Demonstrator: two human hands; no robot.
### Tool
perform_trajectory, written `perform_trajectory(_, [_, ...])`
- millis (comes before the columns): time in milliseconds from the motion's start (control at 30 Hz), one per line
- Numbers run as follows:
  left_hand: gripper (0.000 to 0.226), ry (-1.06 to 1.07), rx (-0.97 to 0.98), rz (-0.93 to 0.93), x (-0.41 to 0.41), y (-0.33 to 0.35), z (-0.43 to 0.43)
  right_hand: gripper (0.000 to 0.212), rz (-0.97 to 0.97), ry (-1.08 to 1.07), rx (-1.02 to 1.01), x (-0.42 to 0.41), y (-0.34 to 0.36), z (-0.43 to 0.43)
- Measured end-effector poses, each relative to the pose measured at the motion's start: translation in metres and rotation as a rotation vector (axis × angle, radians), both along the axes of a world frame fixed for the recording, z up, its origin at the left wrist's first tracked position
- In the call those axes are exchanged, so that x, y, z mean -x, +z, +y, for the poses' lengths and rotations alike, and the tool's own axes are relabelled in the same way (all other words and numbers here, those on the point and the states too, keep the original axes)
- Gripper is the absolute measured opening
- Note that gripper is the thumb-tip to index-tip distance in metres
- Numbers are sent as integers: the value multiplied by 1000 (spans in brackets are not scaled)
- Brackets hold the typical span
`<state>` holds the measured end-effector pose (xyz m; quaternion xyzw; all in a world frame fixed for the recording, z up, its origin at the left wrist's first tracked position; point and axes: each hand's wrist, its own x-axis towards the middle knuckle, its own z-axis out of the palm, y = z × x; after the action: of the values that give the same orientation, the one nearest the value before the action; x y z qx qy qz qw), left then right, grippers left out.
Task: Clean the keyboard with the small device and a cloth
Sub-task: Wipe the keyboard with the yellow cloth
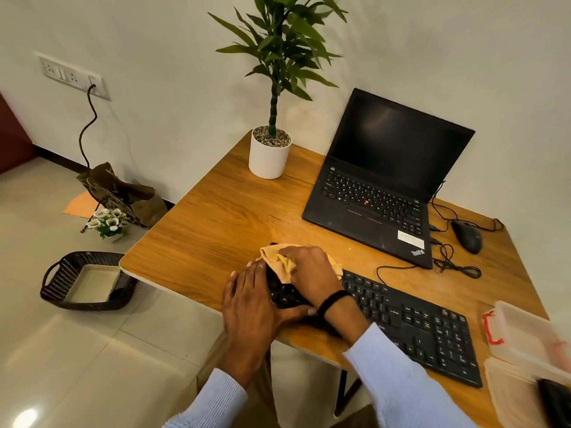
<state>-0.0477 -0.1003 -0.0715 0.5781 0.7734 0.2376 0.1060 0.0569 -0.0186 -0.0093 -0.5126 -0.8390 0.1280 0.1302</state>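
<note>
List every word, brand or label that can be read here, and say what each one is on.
"ThinkPad": on the near right corner of the laptop palm rest.
"Alt": on a key at the left end of the keyboard, faint.
White sticker on the laptop: print too blurred to read.
Other key legends on both: too small to read.
Cloth: no print shows.

One head-worn camera, wide-angle.
It looks forward and down from close above the keyboard [411,322], across the surface [216,211] toward the wall [154,41] beyond.
</note>
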Motion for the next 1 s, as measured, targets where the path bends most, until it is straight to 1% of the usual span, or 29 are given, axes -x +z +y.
perform_trajectory(100, [146, 3, 25, -32, 0, 5, -2, 30, -182, -164, 67, -31, 10, 11])
perform_trajectory(133, [147, 3, 23, -43, 1, 6, -2, 25, -214, -192, 91, -40, 19, 15])
perform_trajectory(167, [147, -7, 22, -53, 2, 5, -3, 19, -199, -211, 97, -47, 29, 19])
perform_trajectory(200, [148, -27, 16, -61, 3, 3, -3, 16, -138, -231, 77, -51, 39, 19])
perform_trajectory(300, [151, -122, 9, -117, 15, 1, -4, 17, 210, -385, -65, -45, 51, 15])
perform_trajectory(333, [151, -140, 10, -134, 20, 1, -6, 19, 276, -415, -111, -37, 50, 14])
perform_trajectory(367, [148, -135, -1, -131, 25, 0, -8, 22, 280, -411, -145, -29, 45, 12])
perform_trajectory(433, [137, -95, -46, -103, 32, -4, -14, 36, 197, -321, -154, -12, 26, 9])
perform_trajectory(533, [118, -83, -82, -99, 34, -16, -19, 60, 28, -116, -33, 10, -8, 0])
perform_trajectory(600, [111, -69, -103, -130, 34, -19, -18, 67, -48, 2, 7, 15, -22, -12])
perform_trajectory(700, [103, -57, -114, -177, 34, -17, -17, 72, -38, 141, 62, 2, -24, -36])
perform_trajectory(800, [82, -59, -158, -147, 34, -20, -17, 66, 52, 258, 192, -17, -13, -53])
perform_trajectory(833, [80, -52, -161, -135, 35, -21, -16, 63, 107, 245, 247, -24, -8, -51])
perform_trajectory(867, [84, -46, -153, -138, 35, -20, -16, 58, 172, 209, 268, -30, -2, -46])
perform_trajectory(900, [92, -44, -137, -157, 35, -19, -16, 53, 244, 148, 228, -33, 4, -38])
perform_trajectory(967, [106, -48, -126, -193, 36, -16, -16, 39, 369, -66, 18, -28, 11, -18])
perform_trajectory(1000, [108, -50, -126, -200, 36, -15, -16, 36, 402, -194, -75, -21, 9, -9])
